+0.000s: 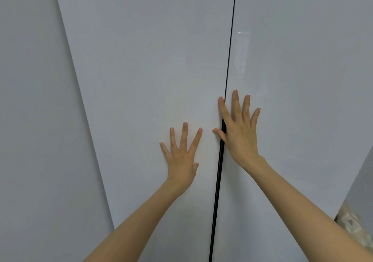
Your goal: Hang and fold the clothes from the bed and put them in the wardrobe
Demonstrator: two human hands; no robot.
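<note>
Two glossy white wardrobe doors fill the view, split by a thin dark gap (226, 92). My left hand (182, 157) lies flat with spread fingers on the left door (145, 60). My right hand (239, 129) lies flat on the right door (302, 80), its thumb and index finger reaching across the gap onto the left door's edge. Both doors look closed, with only the narrow gap between them. No clothes, hangers or bed are in view.
A further white panel (36, 120) stands at the left, angled against the left door. At the lower right edge a patch of pale patterned floor or fabric (355, 223) shows past the right door's side.
</note>
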